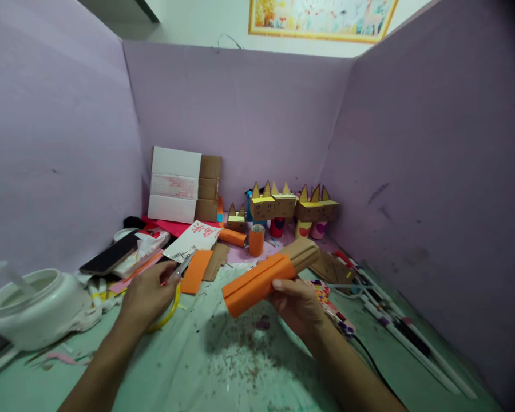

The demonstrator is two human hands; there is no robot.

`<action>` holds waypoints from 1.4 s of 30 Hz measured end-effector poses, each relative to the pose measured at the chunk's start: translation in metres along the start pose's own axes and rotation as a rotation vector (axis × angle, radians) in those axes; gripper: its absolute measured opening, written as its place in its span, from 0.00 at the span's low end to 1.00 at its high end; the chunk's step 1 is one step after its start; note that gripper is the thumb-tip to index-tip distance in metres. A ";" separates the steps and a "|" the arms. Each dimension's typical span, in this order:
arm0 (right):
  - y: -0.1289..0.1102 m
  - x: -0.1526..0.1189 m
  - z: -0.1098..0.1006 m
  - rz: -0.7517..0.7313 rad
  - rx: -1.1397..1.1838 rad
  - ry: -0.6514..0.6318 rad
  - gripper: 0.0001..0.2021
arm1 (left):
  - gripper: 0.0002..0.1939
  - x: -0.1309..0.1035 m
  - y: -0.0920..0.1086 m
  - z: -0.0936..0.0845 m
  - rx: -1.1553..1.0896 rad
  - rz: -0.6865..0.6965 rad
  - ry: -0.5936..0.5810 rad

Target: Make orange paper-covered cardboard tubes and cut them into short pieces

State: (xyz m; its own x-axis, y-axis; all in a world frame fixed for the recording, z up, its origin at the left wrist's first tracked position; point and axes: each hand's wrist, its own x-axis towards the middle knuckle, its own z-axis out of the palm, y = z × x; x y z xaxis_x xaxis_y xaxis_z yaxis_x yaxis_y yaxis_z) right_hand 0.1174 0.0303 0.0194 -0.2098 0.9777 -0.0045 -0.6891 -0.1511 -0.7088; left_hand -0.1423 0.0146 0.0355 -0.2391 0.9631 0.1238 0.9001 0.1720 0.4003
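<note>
My right hand (298,303) is closed round an orange paper-covered tube (257,284), with the thumb on its near side. A brown cardboard piece (302,253) sticks out beyond the tube's far right end. My left hand (152,293) is on the left, its fingers bent round the handle end of a pair of scissors (183,265) whose grey blades point up and right. Under that hand a curved yellow band (169,315) lies on the table. Beside the blades are an orange paper strip (196,272) and a brown cardboard strip (216,261).
Another orange tube (256,240) stands behind, near a lying one (233,237). Several cardboard figures with pointed ears (262,207) line the back. A white pot (36,309) stands left; a glue gun (337,315) and markers (407,337) lie right. Purple walls (240,109) enclose the table.
</note>
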 end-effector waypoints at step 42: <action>-0.040 -0.012 -0.017 -0.190 -1.274 -0.310 0.10 | 0.14 -0.042 0.038 0.012 -0.548 0.891 -0.157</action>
State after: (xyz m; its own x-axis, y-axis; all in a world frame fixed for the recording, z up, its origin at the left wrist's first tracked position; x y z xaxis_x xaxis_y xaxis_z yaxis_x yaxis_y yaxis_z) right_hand 0.1590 0.0275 0.0361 -0.4488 0.8691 0.2078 0.3681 0.3917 -0.8433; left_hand -0.0932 -0.0165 0.0343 0.5119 0.7184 0.4711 0.4304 -0.6891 0.5830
